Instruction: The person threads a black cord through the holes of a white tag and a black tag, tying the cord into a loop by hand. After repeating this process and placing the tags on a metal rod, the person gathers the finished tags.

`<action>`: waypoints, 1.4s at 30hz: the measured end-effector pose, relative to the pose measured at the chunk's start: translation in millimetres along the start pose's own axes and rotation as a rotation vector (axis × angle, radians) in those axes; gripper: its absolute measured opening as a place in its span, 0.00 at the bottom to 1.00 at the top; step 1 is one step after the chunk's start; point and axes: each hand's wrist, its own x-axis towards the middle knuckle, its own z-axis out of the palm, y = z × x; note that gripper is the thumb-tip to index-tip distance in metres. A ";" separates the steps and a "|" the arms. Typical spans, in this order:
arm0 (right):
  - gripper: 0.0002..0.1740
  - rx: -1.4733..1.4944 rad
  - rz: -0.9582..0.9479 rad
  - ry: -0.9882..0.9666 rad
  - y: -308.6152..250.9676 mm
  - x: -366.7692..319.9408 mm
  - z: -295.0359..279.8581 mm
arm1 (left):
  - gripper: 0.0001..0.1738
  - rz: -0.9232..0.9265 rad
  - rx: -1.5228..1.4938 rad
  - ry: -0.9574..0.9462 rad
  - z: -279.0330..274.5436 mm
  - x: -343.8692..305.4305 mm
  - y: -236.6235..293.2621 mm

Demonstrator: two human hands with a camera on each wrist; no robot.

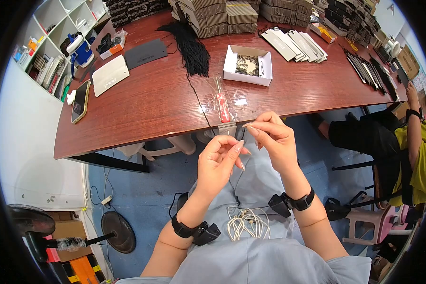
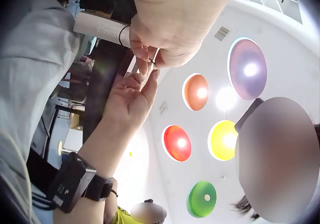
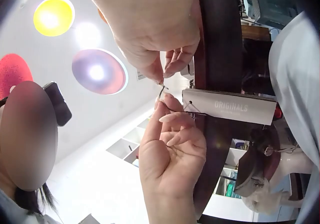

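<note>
My left hand (image 1: 216, 165) and right hand (image 1: 280, 146) are raised close together in front of the table edge. Between their fingertips runs a thin black cord (image 3: 162, 90), pinched by thumb and finger on each side. The cord also passes by the hole of a pale hang tag (image 3: 231, 104) printed "ORIGINALS", which hangs beside the left hand in the right wrist view. In the left wrist view the tag (image 2: 100, 29) shows behind the fingers, with a loop of cord near its end. The cord's tip at the right fingers is too small to make out.
On the red-brown table (image 1: 146, 109) are a red-handled tool in clear wrap (image 1: 222, 106), a white box of small dark pieces (image 1: 247, 79), a bundle of black cords (image 1: 190, 49), pale tags (image 1: 296, 45) and a phone (image 1: 81, 102). A seated person (image 1: 414, 142) is at right.
</note>
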 end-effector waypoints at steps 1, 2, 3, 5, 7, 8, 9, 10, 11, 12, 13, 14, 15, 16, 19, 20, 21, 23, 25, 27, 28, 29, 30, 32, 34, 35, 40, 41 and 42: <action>0.08 -0.035 -0.017 -0.013 0.5 -0.7 -0.2 | 0.04 -0.007 -0.006 -0.010 -0.5 -0.1 0.1; 0.08 -0.035 -0.017 -0.014 0.5 -1.3 0.0 | 0.04 -0.013 -0.011 -0.020 -0.9 -0.2 0.0; 0.08 -0.073 -0.047 -0.028 0.4 -1.9 0.6 | 0.04 -0.012 -0.011 -0.020 -1.0 -0.2 -0.1; 0.08 -0.110 -0.077 -0.043 0.8 -3.4 1.5 | 0.05 -0.005 -0.030 -0.011 -1.1 -0.3 -0.4; 0.08 -0.114 -0.114 -0.075 1.9 -5.2 2.3 | 0.05 -0.018 -0.033 0.000 -1.3 -1.4 1.8; 0.08 -0.114 -0.114 -0.076 1.7 -5.9 2.5 | 0.05 -0.032 -0.036 0.010 -1.4 -2.2 2.7; 0.08 -0.118 -0.119 -0.102 1.4 -6.6 2.5 | 0.05 -0.032 -0.036 0.011 -1.0 -2.9 2.8; 0.08 -0.123 -0.124 -0.129 1.2 -7.2 2.4 | 0.05 -0.030 -0.046 0.035 -0.2 -3.5 2.7; 0.08 -0.123 -0.124 -0.129 1.3 -8.0 1.8 | 0.06 -0.028 -0.057 0.059 0.2 -4.2 2.6; 0.08 -0.133 -0.107 -0.158 1.6 -8.8 0.8 | 0.06 -0.027 -0.057 0.059 -0.5 -5.3 2.7; 0.08 -0.144 -0.089 -0.187 1.8 -9.3 -0.4 | 0.06 -0.046 -0.016 0.054 -1.9 -7.0 2.9; 0.08 -0.144 -0.089 -0.187 1.8 -9.6 -1.8 | 0.07 -0.067 0.024 0.050 -3.4 -8.8 2.9; 0.08 -0.160 -0.105 -0.240 1.6 -9.8 -3.3 | 0.07 -0.067 0.024 0.050 -4.8 -10.7 2.3; 0.08 -0.176 -0.121 -0.293 1.6 -9.9 -4.0 | 0.06 -0.038 0.052 0.015 -6.5 -12.7 1.0; 0.05 -0.102 0.016 -0.287 -7.6 -17.3 -0.7 | 0.04 0.002 0.104 -0.021 -8.7 -19.0 3.7; 0.05 -0.103 0.017 -0.288 -6.5 -21.5 -0.6 | 0.02 0.014 0.127 -0.024 -9.0 -21.6 6.4; 0.06 0.026 0.120 -0.188 -3.9 -26.5 -1.2 | 0.02 0.014 0.127 -0.023 -11.4 -25.5 9.7; 0.18 0.111 0.417 -0.115 3.2 -34.2 -9.6 | 0.04 -0.021 0.122 -0.154 -17.4 -35.3 17.0; 0.20 0.103 0.560 -0.164 7.0 -42.2 0.1 | 0.04 -0.017 0.072 -0.258 -17.9 -45.8 21.6; 0.26 0.219 0.720 -0.310 6.9 -43.9 13.9 | 0.03 -0.003 0.034 -0.457 -15.6 -54.1 20.7; 0.26 0.219 0.720 -0.306 7.1 -43.1 19.8 | 0.03 -0.005 0.033 -0.461 -12.8 -58.4 20.7; 0.29 0.437 0.787 -0.349 7.5 -40.9 25.5 | 0.02 -0.064 0.009 -0.548 -9.8 -62.8 21.5; 0.33 0.659 0.848 -0.394 7.7 -38.2 30.1 | 0.01 -0.123 -0.013 -0.632 -7.8 -67.2 21.7; 0.29 0.758 0.864 -0.340 4.7 -32.9 33.7 | 0.01 -0.210 -0.039 -0.717 -8.6 -74.7 15.0; 0.23 0.717 0.788 -0.267 12.8 -30.8 30.3 | 0.02 -0.297 -0.066 -0.798 -12.1 -78.8 8.5; 0.18 0.693 0.742 -0.240 10.4 -31.3 27.9 | 0.01 -0.224 -0.060 -0.737 -13.9 -80.2 5.6; 0.15 0.251 0.508 -0.267 8.9 -48.5 16.7 | 0.01 -0.303 -0.258 0.089 -26.2 -65.2 -6.4; 0.14 0.141 0.424 -0.322 7.3 -52.1 15.8 | 0.01 -0.303 -0.260 0.088 -28.4 -58.7 -4.9; 0.14 0.139 0.424 -0.321 5.8 -55.0 15.4 | 0.01 -0.423 -0.384 0.051 -31.1 -51.8 -3.1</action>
